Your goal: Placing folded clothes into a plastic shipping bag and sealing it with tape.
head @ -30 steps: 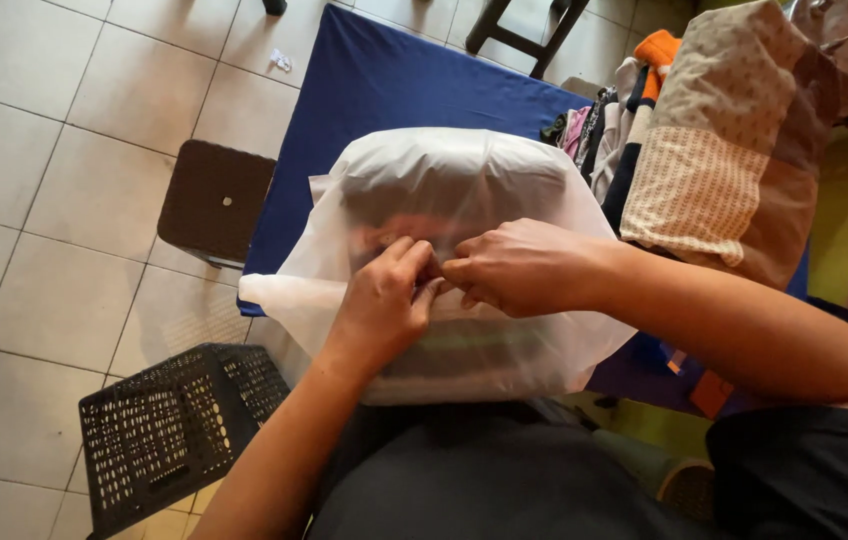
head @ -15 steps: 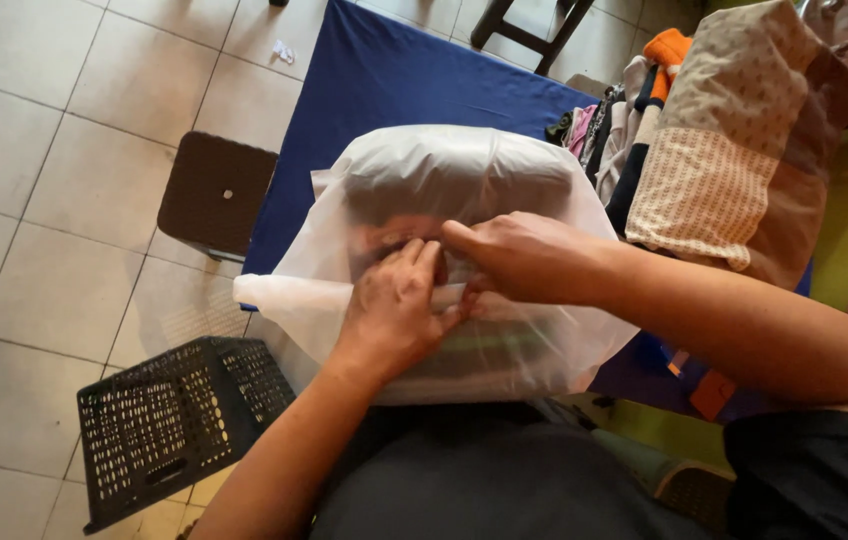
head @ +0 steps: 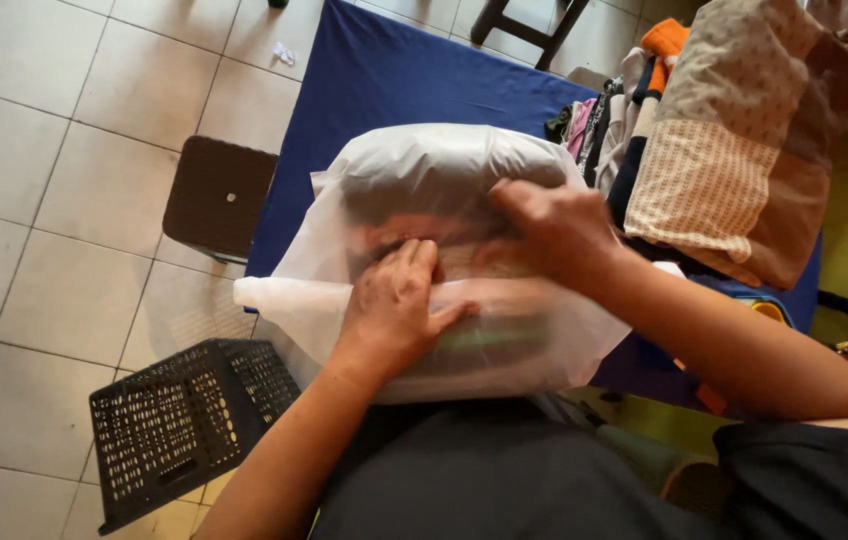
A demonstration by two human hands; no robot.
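A bulging white translucent plastic bag (head: 424, 180), stuffed with folded clothes, rests on my lap against the edge of a blue cloth-covered table (head: 394, 70). My left hand (head: 394, 305) presses flat on the bag's near side, fingers together. Spread over the top right of the bag lies my right hand (head: 554, 230), blurred and pushing down on it. Both hands touch the plastic; neither clearly grips it.
A dark brown square stool (head: 219, 195) stands on the tiled floor to the left. A black perforated plastic crate (head: 179, 425) sits at lower left. A beige patterned cushion or bag (head: 734, 140) and a pile of clothes (head: 609, 120) lie at right.
My right hand has slid from the middle of the bag up and to the right over its top. My left hand has shifted a little toward the bag's centre.
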